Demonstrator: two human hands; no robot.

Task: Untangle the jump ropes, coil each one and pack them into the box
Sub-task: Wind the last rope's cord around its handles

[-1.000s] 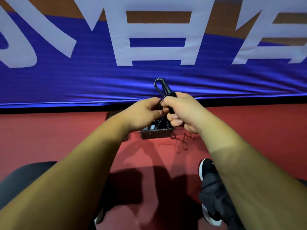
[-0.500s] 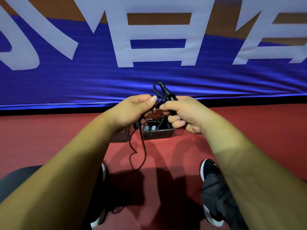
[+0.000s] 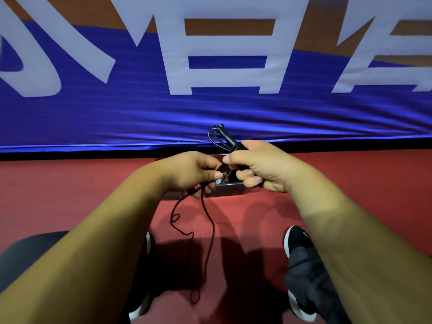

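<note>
While both hands hang over the box, I see the right hand curled tight round the black jump rope handles. The handle tips stick up past the thumb, tilted left, with a small loop of cord at the top.

Left hand pinches the thin black cord between thumb and fingers, just beside the right hand. From there the cord drops in loose kinks and loops to the red floor, ending between the two shoes.

Box is dark, sits on the floor at the foot of the banner, and is mostly hidden by the hands. Something pale blue shows inside; can't tell what.

Writing: the banner carries big white characters on blue and orange, cropped at the top edge, so I can't read them. The right shoe is black with a small white mark near the toe, too small to tell the brand. The left shoe shows only a white sole edge.
</note>
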